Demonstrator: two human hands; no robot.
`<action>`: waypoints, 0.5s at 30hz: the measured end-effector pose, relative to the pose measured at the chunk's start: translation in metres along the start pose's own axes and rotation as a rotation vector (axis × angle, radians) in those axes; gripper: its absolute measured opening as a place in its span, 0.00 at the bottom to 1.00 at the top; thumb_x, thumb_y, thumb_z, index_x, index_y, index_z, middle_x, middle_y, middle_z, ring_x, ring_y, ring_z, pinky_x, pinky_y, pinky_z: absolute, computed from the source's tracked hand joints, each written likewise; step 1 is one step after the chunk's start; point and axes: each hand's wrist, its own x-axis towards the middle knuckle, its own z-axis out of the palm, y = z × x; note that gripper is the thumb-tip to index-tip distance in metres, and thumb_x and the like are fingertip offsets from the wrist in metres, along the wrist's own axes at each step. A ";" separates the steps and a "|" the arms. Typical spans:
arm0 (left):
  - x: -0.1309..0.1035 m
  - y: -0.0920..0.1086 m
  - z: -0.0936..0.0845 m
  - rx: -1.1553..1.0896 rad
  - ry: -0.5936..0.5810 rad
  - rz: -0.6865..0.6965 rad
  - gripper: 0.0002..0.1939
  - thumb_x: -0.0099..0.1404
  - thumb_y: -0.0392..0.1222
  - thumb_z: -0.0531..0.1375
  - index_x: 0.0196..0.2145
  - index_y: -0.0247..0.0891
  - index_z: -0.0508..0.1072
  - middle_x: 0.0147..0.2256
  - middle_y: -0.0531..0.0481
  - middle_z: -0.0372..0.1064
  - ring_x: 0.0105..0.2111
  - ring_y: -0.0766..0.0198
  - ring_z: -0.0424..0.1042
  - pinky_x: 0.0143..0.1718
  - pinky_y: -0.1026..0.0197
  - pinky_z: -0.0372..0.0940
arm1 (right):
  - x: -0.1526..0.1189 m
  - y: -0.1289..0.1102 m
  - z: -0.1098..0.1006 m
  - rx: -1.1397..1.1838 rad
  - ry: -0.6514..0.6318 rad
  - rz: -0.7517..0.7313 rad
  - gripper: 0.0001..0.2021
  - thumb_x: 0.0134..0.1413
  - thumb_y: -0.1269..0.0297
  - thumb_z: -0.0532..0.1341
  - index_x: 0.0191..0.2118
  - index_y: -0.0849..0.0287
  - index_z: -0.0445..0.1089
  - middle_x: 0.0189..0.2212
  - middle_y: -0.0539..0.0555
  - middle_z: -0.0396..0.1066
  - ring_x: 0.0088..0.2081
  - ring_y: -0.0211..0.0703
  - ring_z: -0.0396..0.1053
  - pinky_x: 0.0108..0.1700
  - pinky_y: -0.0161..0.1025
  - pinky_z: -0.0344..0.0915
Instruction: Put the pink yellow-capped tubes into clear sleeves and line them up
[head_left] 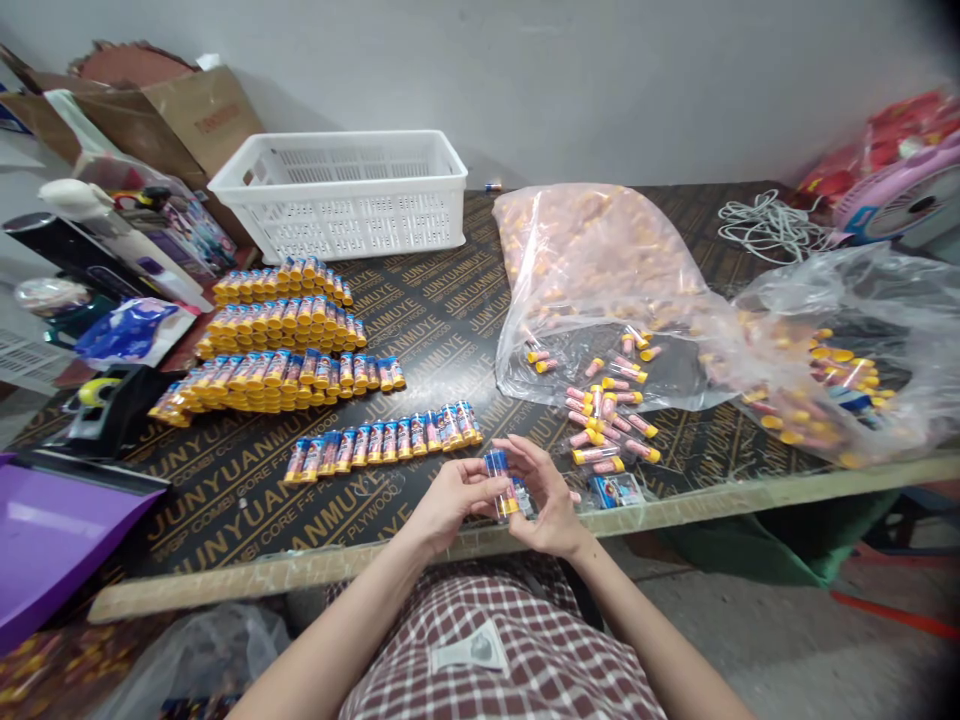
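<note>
My left hand (450, 505) pinches a small clear tube (498, 478) with a blue top and a yellow bottom, just over the table's front edge. Curled around the tube's other side is my right hand (553, 508), its fingers and thumb closed against it. A patterned scrap of wrap behind the tube is partly hidden by my fingers. Left of my hands runs a row of labelled tubes (386, 440). To the right lie loose pink tubes with yellow caps (611, 415), and a stack of printed labels (616, 491) sits by the edge.
Stacked rows of labelled tubes (277, 335) stand at the left, before a white plastic basket (352, 215). A large clear bag (600, 240) full of pink tubes and another open bag (817, 390) lie at the right. A purple dustpan (67, 540) and a pink fan (900, 190) flank the table.
</note>
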 end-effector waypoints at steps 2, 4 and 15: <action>0.000 0.002 -0.002 0.005 0.009 0.013 0.19 0.44 0.45 0.70 0.33 0.31 0.75 0.27 0.48 0.72 0.24 0.68 0.69 0.28 0.66 0.62 | 0.003 0.001 0.000 0.003 -0.022 0.005 0.40 0.40 0.75 0.58 0.62 0.51 0.45 0.58 0.58 0.56 0.57 0.50 0.59 0.57 0.49 0.60; 0.003 0.007 -0.010 0.050 0.051 0.054 0.18 0.44 0.46 0.69 0.30 0.31 0.74 0.27 0.48 0.72 0.24 0.68 0.69 0.27 0.66 0.63 | 0.007 0.006 -0.002 -0.011 -0.057 0.025 0.42 0.42 0.70 0.62 0.63 0.50 0.42 0.61 0.58 0.51 0.59 0.51 0.56 0.59 0.51 0.55; 0.050 0.033 -0.084 1.042 0.698 0.431 0.28 0.44 0.51 0.68 0.42 0.39 0.69 0.18 0.57 0.63 0.22 0.61 0.67 0.27 0.64 0.55 | 0.049 0.073 0.008 0.044 0.050 0.392 0.33 0.58 0.43 0.46 0.65 0.50 0.38 0.58 0.61 0.57 0.55 0.46 0.63 0.56 0.52 0.58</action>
